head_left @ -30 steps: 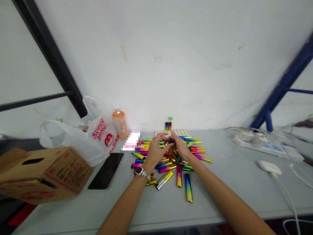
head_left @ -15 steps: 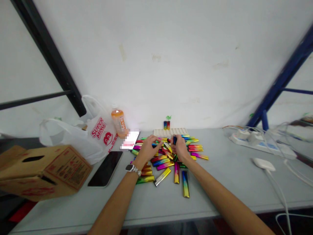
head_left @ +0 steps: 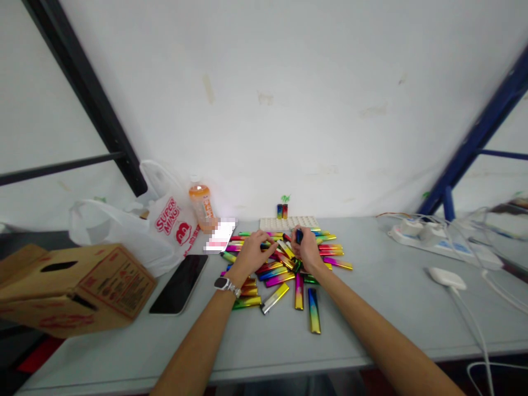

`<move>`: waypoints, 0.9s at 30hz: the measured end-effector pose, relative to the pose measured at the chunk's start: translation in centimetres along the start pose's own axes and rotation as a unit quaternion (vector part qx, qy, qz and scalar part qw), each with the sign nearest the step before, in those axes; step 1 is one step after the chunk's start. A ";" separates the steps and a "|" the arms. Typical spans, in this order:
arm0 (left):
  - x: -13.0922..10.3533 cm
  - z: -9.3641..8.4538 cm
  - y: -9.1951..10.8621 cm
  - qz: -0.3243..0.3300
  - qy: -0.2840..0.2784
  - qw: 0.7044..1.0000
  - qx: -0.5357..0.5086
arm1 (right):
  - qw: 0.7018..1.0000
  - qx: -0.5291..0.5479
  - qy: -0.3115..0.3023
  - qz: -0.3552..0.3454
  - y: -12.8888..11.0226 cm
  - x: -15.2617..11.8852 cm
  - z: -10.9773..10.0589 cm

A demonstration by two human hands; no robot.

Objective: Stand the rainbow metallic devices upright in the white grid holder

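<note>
Shiny metallic lighters in rainbow colours [head_left: 274, 300] lie in a loose pile on the grey table. My right hand [head_left: 307, 250] is closed around a dark blue lighter [head_left: 299, 236] at the right of the pile; much of it is hidden by the fingers. Over the left part of the pile, my left hand [head_left: 254, 253] has its fingers curved and apart, with nothing visible between them. Behind the hands lies a white tray with rows of holes [head_left: 270, 223]. Two lighters, one blue [head_left: 279, 211] and one red [head_left: 285, 212], stand upright at its back.
To the left are a cardboard box [head_left: 111, 280], a white plastic bag [head_left: 136, 236], a black phone [head_left: 179, 286], an orange drink bottle [head_left: 202, 206] and a white card-like item [head_left: 223, 234]. On the right lie a power strip [head_left: 454, 247] and a white charger with cable [head_left: 447, 278].
My left hand has shifted slightly to the right, and its fingers no longer lie over the blue lighter as before. My right hand still grips the dark blue lighter, turned slightly.
</note>
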State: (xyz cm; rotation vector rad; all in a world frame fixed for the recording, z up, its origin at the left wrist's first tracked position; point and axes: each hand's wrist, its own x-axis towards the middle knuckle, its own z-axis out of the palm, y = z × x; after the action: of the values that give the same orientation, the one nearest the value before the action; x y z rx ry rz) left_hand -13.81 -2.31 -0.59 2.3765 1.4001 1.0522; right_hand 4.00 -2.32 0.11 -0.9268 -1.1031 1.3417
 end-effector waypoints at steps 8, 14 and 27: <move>0.0 -0.1 0.2 -0.007 -0.016 0.999 0.027 | 0.998 0.006 -0.036 -0.052 0.2 0.3 0.2; -0.1 -0.5 -0.1 -0.020 -0.028 0.997 0.066 | 0.944 -0.219 -0.022 -0.246 0.3 2.3 -0.3; -0.5 -0.5 -0.1 -0.052 -0.035 0.990 0.129 | 0.816 -0.478 -0.054 -0.320 0.2 13.2 -0.2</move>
State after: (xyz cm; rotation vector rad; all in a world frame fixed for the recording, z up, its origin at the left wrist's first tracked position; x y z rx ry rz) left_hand -14.39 -2.72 -0.53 2.4526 1.7056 0.7948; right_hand 3.08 10.82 0.84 -1.0142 -2.0233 0.2105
